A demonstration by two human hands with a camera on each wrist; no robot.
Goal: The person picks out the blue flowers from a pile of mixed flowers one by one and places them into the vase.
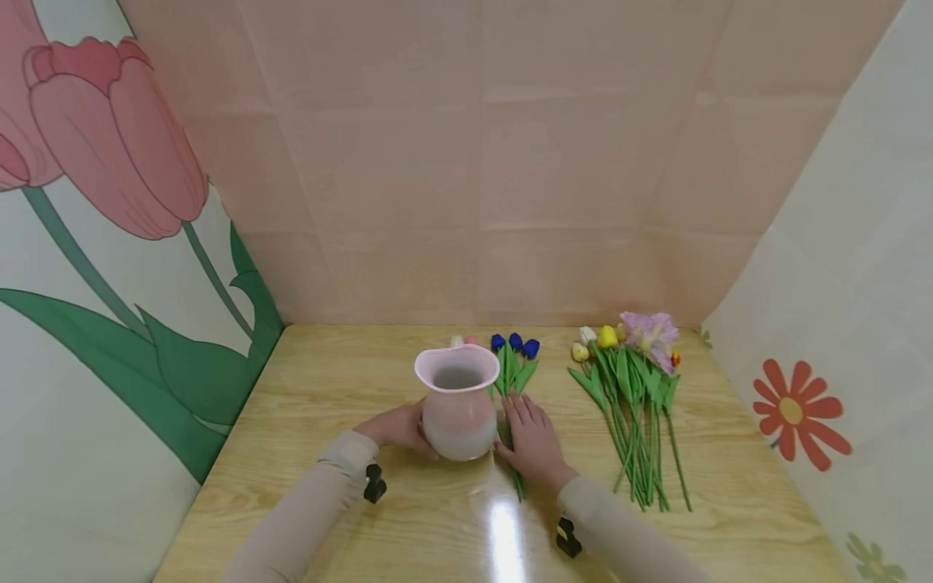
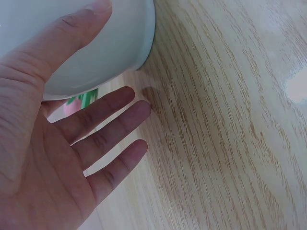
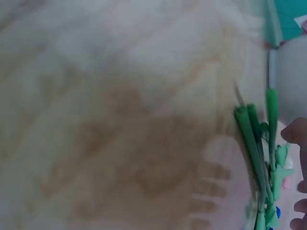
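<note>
A pink-and-white vase [image 1: 461, 417] with a wavy flared rim is near the middle of the table. My left hand [image 1: 401, 427] holds its left side. In the left wrist view, the thumb [image 2: 62, 40] lies along the pale vase wall [image 2: 108, 52], with a finger partly hidden behind it. The other fingers stretch out apart from the wall. My right hand [image 1: 535, 441] is to the right of the vase, fingers extended over the stems of blue tulips [image 1: 515, 344]. In the right wrist view, green stems [image 3: 249, 134] lie beside its fingertips [image 3: 295, 132]; touch is unclear.
A loose bunch of artificial flowers [image 1: 641, 389], with white, yellow and lilac heads, lies to the right on the wooden table [image 1: 328, 364]. White and pink flower heads [image 1: 470, 340] peek out behind the vase. Fabric walls [image 1: 466, 162] enclose the back and sides.
</note>
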